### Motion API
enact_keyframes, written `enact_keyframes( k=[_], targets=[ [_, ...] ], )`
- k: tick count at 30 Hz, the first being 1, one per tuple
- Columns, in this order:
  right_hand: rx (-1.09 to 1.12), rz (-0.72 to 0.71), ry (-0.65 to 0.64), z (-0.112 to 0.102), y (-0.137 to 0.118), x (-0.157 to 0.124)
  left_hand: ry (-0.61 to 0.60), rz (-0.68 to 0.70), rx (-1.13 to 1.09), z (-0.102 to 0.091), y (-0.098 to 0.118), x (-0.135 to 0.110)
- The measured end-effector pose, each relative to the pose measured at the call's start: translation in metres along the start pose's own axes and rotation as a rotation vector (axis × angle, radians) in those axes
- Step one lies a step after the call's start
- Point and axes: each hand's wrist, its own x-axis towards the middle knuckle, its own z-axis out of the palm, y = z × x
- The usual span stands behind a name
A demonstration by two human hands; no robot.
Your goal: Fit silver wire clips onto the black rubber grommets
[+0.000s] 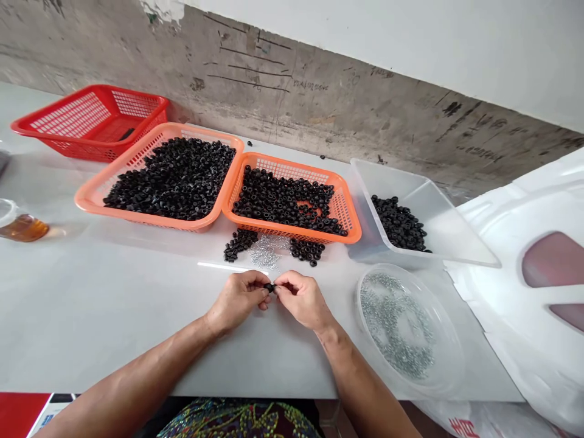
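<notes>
Orientation: hands at centre, 12 o'clock toward the wall; forearms enter from 7 and 5.

Hands: left hand point(237, 301) and right hand point(303, 298) together, fingertips meeting and clamped on one small piece.

Held piece: a black grommet point(270, 288), pinched between both hands just above the table; its finer detail is hidden by the fingers.

Nearest at 12: a loose heap of small silver metal pieces point(267, 252) on the table, flanked by two small clusters of loose black grommets point(238, 244) point(306, 250), all just in front of the baskets.

At 3: a round clear plastic dish point(365, 328) holding more silver metal pieces point(396, 334), near the right hand.

At 11: a large orange plastic basket point(86, 198), heaped with black grommets.

At 12 to 1: a second orange plastic basket point(292, 231), touching the first, also holding black grommets.

At 2: a clear plastic tub point(365, 182), black grommets piled in one corner.

At 10: a red plastic basket point(98, 91), nearly bare.

At 9: a glass jar of amber liquid point(22, 228), at the table's edge.

Surface: white table point(114, 316), against a stained concrete wall point(319, 115).
</notes>
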Motion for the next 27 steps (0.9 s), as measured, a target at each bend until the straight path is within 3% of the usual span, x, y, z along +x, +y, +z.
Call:
enact_keyframes(
  k=[5,10,17,27],
  targets=[
    [0.019,0.008,0.083,-0.004,-0.008,-0.002,0.014,0.004,-0.163,-0.002,-0.004,0.004],
    [-0.09,-0.084,0.181,-0.003,-0.006,-0.005,0.011,0.01,-0.207,-0.003,-0.002,0.004],
    [-0.253,-0.268,0.25,0.002,-0.004,-0.008,0.019,0.006,-0.069,0.001,-0.002,0.002],
    [-0.459,-0.533,0.25,0.013,0.005,-0.007,0.077,0.097,0.137,0.002,-0.016,0.004]
  ],
)
